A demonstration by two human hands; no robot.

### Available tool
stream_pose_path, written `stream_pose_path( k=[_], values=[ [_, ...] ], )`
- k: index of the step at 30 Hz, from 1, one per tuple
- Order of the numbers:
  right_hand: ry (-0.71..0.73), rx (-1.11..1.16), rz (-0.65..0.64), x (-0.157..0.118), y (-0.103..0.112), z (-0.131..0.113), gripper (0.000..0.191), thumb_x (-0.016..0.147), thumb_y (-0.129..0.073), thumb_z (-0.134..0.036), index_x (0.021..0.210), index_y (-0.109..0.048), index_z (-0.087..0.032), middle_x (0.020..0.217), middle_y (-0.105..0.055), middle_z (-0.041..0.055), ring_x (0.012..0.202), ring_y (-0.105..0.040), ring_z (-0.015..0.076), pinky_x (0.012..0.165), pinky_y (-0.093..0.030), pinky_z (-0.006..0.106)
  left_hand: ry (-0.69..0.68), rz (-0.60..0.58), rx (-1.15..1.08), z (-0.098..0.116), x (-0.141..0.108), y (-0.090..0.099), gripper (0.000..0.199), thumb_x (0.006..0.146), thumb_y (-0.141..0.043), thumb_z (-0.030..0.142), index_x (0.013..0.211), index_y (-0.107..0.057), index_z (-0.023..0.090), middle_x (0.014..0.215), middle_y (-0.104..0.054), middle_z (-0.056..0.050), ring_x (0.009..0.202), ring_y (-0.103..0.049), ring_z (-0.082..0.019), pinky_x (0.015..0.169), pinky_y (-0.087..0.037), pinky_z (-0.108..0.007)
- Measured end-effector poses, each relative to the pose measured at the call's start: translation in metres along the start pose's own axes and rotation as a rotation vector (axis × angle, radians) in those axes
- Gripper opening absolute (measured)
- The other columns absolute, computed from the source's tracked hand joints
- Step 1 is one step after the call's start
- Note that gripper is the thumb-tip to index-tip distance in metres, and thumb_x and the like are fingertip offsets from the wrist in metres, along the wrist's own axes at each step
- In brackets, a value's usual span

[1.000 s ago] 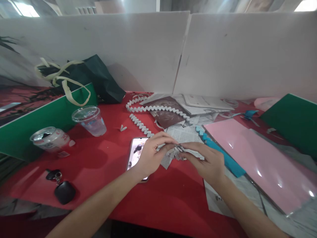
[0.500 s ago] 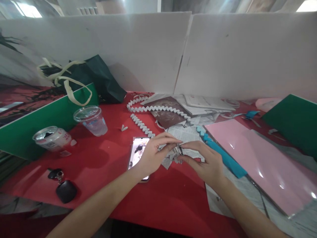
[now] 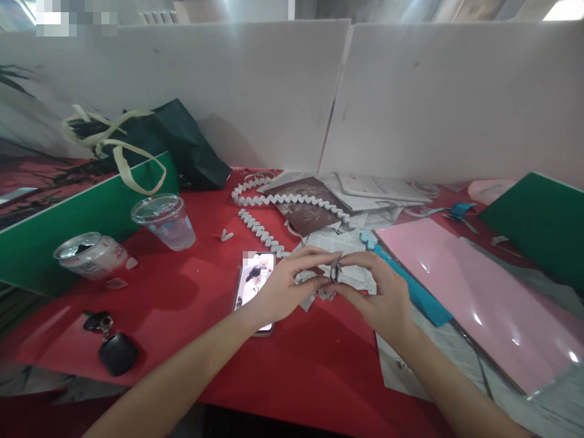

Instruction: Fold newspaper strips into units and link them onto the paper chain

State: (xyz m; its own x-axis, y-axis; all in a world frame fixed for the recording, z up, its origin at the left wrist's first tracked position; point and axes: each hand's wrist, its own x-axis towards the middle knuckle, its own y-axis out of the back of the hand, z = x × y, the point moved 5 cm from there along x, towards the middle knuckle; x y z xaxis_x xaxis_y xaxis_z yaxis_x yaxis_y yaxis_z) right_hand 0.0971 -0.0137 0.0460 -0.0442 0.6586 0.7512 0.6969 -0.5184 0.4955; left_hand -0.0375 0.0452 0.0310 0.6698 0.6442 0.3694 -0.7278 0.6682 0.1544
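Between the fingertips of both hands is a small folded paper piece (image 3: 335, 271), grey and white. My left hand (image 3: 292, 283) pinches it from the left, and my right hand (image 3: 381, 289) pinches it from the right. Printed paper scraps (image 3: 308, 302) lie just beneath the fingers. A zigzag folded-paper chain (image 3: 292, 199) curves across the table behind the hands, and its nearer end (image 3: 262, 234) runs toward my left hand. A lit phone (image 3: 246, 289) is partly hidden by my left hand and wrist.
On the red table (image 3: 182, 316) are a plastic cup (image 3: 171, 228), a can (image 3: 98, 258) and keys with a black case (image 3: 118, 353). A dark bag (image 3: 182, 143) stands behind. To the right lie a pink folder (image 3: 474, 292), a blue strip (image 3: 422, 295) and a green board (image 3: 542, 225).
The fingers of both hands have shifted around the paper piece, which now stands more upright between them. My left fingertips have moved slightly right.
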Motion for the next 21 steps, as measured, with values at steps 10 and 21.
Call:
stream_pose_path(
  k=[10,21],
  values=[
    [-0.111,0.089,-0.014,0.000,0.000,0.006,0.033,0.074,-0.071,-0.032,0.099,-0.052,-0.024,0.084,-0.057,0.0011,0.073,-0.055,0.0158,0.068,-0.049,0.031,0.120,-0.190,-0.060,-0.002,-0.005,-0.012,0.058,0.085,-0.056,0.021,0.138,-0.036,0.033,0.130,-0.051,-0.004,0.119,-0.047,-0.021,0.102,-0.038,-0.038],
    [-0.116,0.189,-0.128,0.008,0.008,0.011,0.020,0.089,-0.050,-0.019,0.108,-0.056,-0.024,0.090,-0.057,0.0038,0.084,-0.057,0.0155,0.075,-0.048,0.031,0.022,-0.110,0.201,0.001,-0.002,-0.009,0.033,0.092,-0.044,0.024,0.122,-0.056,0.024,0.101,-0.062,-0.005,0.092,-0.057,-0.018,0.085,-0.046,-0.034]
  ],
)
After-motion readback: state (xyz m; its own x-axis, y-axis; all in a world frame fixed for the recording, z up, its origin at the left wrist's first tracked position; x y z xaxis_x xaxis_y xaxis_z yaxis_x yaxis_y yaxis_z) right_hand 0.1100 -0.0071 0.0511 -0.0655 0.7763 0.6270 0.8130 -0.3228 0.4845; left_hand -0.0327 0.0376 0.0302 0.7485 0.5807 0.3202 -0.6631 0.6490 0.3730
